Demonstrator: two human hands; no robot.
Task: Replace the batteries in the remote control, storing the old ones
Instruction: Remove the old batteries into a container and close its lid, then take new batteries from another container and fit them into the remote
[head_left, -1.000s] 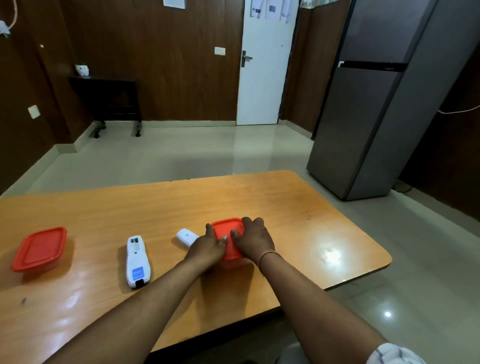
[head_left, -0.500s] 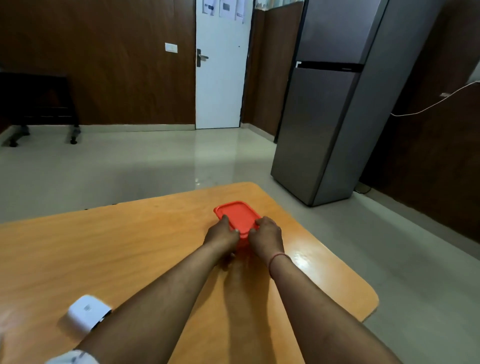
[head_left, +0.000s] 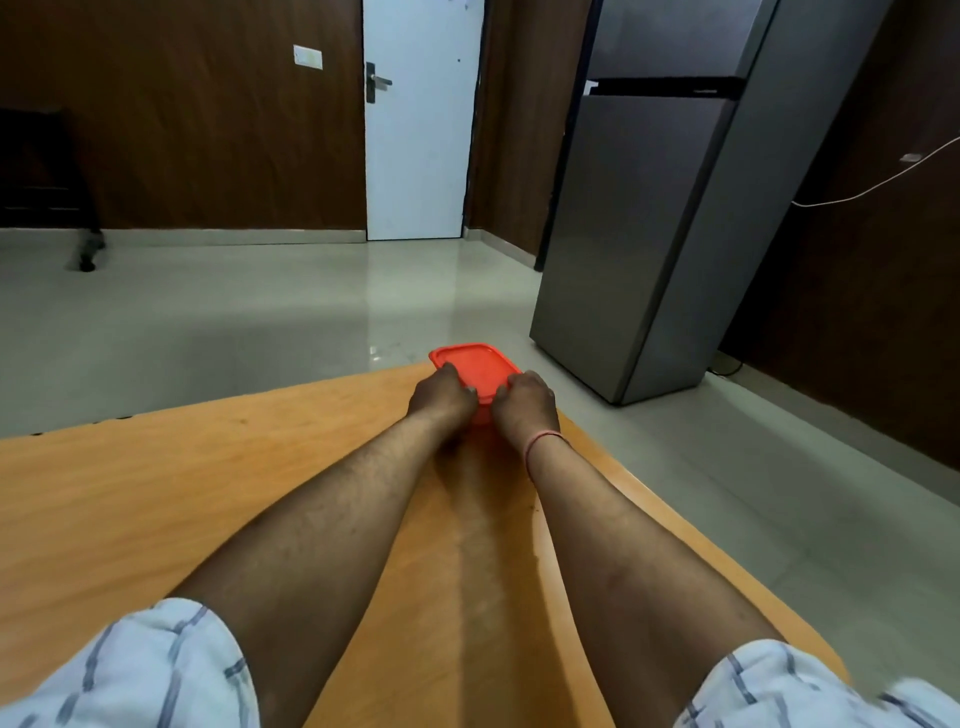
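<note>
There is one red-lidded container (head_left: 475, 364) and one bench (head_left: 156, 493). Two hands show, one left hand (head_left: 441, 397) and one right hand (head_left: 524, 402), with one wrist band (head_left: 540, 441). Behind are one refrigerator (head_left: 649, 234), one white door (head_left: 415, 145) and one wall switch plate (head_left: 307, 57).

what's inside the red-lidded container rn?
Can't tell. The red-lidded container is at the table's far edge with its lid on. The left hand and right hand grip its near corners. Lid and hands hide any contents.
</note>
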